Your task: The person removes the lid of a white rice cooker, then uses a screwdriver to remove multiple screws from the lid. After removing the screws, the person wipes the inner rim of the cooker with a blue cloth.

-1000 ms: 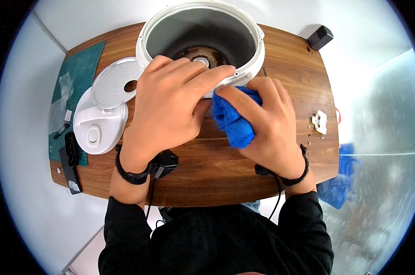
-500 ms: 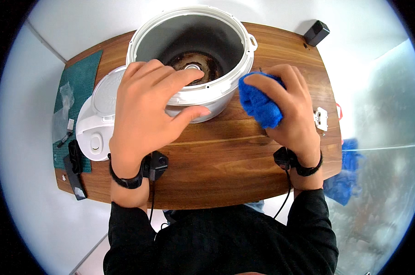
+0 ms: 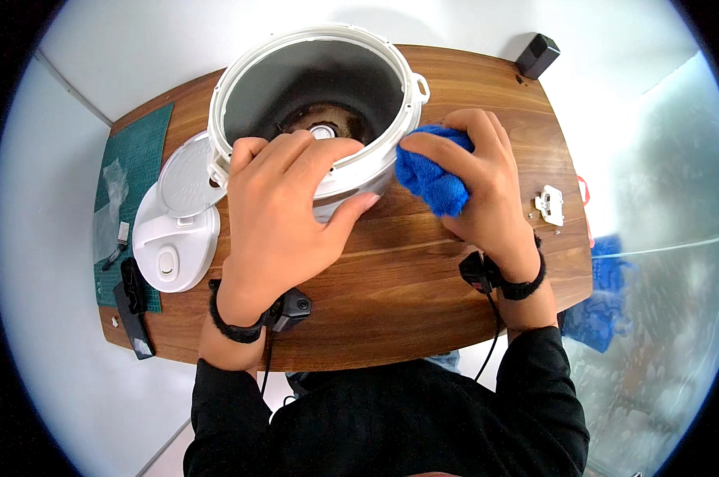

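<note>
A large white rice cooker body (image 3: 363, 177), its grey inside visible and its bottom stained brown, stands uncovered on the wooden table. My left hand (image 3: 284, 207) is over its near rim, fingers curved and thumb spread apart; whether the fingertips touch the rim is hidden. A bunched blue cloth (image 3: 431, 179) is held in my right hand (image 3: 487, 187), just right of the body, between thumb and fingers. Left of the body lies the white lid (image 3: 186, 250), partly beside its hinge side.
On the left are a green cutting mat (image 3: 149, 131), a clear plastic bag (image 3: 113, 195) and a black strap-like item (image 3: 135, 318). A white plastic part (image 3: 549, 205) sits at the table's right, near small screws. A black box-shaped object (image 3: 538, 56) stands at the far right corner.
My left hand has shifted right across the near rim, uncovering more of the lid. The right hand, still gripping the cloth, has come slightly left. The whole view has tilted a little.
</note>
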A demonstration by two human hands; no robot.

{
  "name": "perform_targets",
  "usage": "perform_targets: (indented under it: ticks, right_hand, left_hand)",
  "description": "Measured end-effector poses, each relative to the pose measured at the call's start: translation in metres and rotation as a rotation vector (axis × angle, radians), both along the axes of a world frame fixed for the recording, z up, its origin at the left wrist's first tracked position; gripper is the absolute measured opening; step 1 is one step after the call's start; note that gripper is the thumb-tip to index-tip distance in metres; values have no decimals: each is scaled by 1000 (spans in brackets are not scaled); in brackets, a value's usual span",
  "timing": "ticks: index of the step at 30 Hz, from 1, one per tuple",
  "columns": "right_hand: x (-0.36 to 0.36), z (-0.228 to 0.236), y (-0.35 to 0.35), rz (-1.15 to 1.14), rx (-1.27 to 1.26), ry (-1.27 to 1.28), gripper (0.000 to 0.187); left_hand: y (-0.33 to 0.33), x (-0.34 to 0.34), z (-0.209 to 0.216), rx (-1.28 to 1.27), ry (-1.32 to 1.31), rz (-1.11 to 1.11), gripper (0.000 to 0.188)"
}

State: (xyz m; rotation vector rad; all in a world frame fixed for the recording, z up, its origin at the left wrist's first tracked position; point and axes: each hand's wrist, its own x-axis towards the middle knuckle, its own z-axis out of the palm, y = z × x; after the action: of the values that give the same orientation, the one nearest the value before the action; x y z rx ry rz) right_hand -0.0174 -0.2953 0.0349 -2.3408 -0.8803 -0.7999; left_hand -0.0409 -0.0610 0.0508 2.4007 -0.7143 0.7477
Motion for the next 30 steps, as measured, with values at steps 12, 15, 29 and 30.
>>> perform_targets:
  ticks: [12, 15, 29, 30]
  right_hand:
    - [-7, -2, 10, 60, -22, -56, 39]
    - [2, -2, -3, -38, -77, -53, 43]
    - [8, -5, -3, -58, 61, 36, 47]
    - [6, -5, -2, -45, 60, 36, 47]
  left_hand:
    - [4, 3, 2, 9, -9, 63, 33]
    - [10, 4, 5, 34, 18, 48, 33]
    - [16, 5, 4, 17, 37, 38, 35]
    - [16, 6, 4, 17, 30, 36, 35]
